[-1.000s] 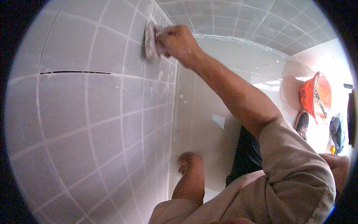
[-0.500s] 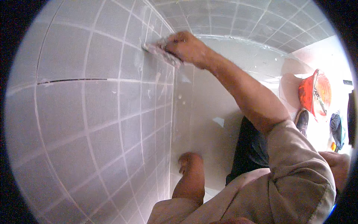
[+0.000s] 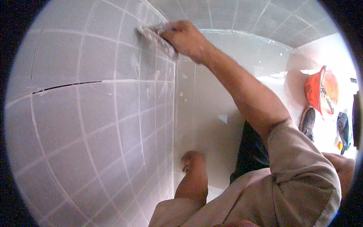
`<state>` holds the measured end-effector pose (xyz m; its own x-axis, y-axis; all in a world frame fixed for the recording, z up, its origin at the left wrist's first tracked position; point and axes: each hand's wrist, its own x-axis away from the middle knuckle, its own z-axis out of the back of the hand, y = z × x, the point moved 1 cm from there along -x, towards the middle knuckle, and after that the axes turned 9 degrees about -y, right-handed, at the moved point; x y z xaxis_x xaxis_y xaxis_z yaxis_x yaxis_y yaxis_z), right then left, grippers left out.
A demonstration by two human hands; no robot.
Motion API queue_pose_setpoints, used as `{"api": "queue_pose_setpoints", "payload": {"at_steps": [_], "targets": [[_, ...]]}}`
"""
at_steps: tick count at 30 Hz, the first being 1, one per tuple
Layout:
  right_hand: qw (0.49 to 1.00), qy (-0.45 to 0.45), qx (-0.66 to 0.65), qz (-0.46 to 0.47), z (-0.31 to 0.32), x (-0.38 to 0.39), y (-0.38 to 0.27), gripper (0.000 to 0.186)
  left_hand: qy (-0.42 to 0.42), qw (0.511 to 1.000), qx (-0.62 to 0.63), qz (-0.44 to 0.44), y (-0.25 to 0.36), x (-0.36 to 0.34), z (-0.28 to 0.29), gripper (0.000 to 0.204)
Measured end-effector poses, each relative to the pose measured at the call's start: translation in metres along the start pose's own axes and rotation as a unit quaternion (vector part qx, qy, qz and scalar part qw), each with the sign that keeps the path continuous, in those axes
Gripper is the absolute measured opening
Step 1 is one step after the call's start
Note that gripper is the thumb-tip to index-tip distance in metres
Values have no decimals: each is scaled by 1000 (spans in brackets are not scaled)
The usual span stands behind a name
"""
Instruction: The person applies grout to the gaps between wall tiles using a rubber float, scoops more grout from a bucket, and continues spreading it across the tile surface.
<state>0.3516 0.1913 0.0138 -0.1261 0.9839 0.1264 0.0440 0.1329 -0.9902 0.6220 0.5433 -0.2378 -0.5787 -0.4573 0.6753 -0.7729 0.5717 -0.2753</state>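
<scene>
Flat, white-smeared hand tool (image 3: 159,41) lies up against the grey tiled wall with pale joints (image 3: 98,56), close to its upper corner with another tiled wall (image 3: 249,13); the right hand (image 3: 186,39) is closed around the tool's back, slightly blurred; the left hand (image 3: 193,160) hangs low, near the foot of the wall and in front of the smooth beige floor (image 3: 217,138), its fingers looking curled, though I cannot tell whether it grips anything; a thin black slit (image 3: 67,86) runs along one tile joint; at far right, an orange-red rounded container (image 3: 314,90) sits near a dark shoe (image 3: 309,123).
</scene>
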Motion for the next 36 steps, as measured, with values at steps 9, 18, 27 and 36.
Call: {"api": "queue_pose_setpoints", "payload": {"at_steps": [9, 18, 27, 36], "targets": [[999, -37, 9, -28, -41, 46, 77, 31, 83, 986, 146, -11, -7, 20, -13, 41], [987, -118, 96, -42, -65, 69, 142, 36, 184, 928, 325, -13, -10, 71, -28, 37], [914, 26, -251, -316, -61, 24, 176, 14, 155, 963, 221, -15, 11, -11, -6, 44], [889, -82, -381, -240, -64, 49, 89, 14, -29, 987, 127, 89, 9, -10, 5, 56]]}}
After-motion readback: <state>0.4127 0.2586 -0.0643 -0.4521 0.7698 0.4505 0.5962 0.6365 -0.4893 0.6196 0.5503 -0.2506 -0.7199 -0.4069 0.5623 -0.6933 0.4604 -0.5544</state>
